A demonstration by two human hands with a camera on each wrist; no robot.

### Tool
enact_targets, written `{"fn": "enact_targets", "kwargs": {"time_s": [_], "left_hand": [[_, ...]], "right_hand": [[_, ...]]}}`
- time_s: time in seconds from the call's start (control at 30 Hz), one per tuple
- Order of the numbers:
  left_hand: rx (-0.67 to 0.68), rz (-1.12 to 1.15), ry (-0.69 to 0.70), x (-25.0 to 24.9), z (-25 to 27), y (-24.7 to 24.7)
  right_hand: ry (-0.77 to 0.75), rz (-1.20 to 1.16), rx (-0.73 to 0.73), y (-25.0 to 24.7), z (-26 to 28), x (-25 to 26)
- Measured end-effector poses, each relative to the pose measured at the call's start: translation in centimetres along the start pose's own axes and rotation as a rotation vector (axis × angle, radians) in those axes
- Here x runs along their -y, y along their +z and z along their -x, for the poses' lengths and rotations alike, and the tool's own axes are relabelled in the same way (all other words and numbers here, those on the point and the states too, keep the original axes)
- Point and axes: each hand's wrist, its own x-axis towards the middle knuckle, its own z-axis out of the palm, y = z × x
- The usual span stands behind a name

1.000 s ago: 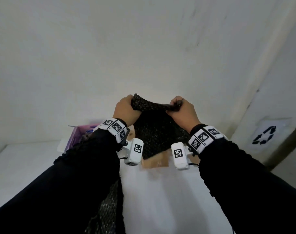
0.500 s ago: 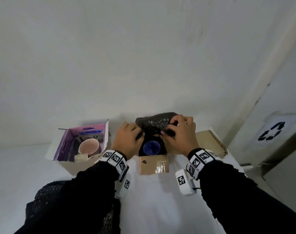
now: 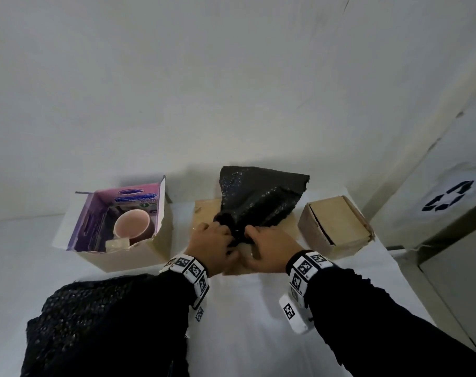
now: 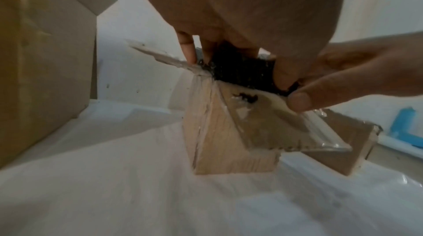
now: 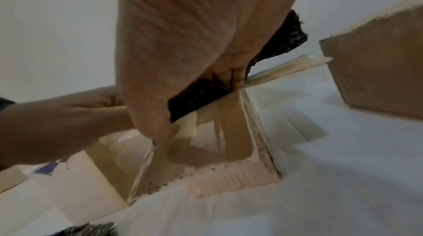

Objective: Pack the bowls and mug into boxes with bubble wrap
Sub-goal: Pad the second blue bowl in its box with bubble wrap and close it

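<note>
From the head view, our left hand [image 3: 213, 244] and right hand [image 3: 269, 247] push the black wrap [image 3: 258, 200] into the middle box [image 3: 285, 227]. The mug [image 3: 133, 223] sits in the box at 9 o'clock; its purple label is too blurry to read.

From the left wrist, our fingers [image 4: 190, 48] curl into the wrap.

From the right wrist, our fingers [image 5: 228, 73] pinch it. We think the wrap is soft and light, so we hold its edges.

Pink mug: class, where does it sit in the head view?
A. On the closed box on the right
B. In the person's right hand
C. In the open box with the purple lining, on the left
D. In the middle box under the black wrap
C: the pink mug stands inside the purple-lined box on the left, apart from both hands.
</note>
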Motion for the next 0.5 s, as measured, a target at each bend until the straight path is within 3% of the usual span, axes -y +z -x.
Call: {"fn": "enact_targets", "kwargs": {"time_s": [0.1,0.17,0.33,0.5], "left_hand": [[0.004,-0.088,0.032,0.1,0.3,0.5],[0.017,-0.142,0.040,0.5,0.2,1.0],[0.110,-0.202,0.017,0.2,-0.6,-0.1],[0.168,-0.164,0.048,0.1,0.6,-0.1]], "right_hand": [[0.019,0.321,0.047,0.3,-0.6,-0.1],[0.039,0.411,0.084,0.2,-1.0,0.0],[0.083,0.420,0.152,-0.2,-1.4,0.5],[0.015,0.382,0.146,0.2,0.3,0.6]]}}
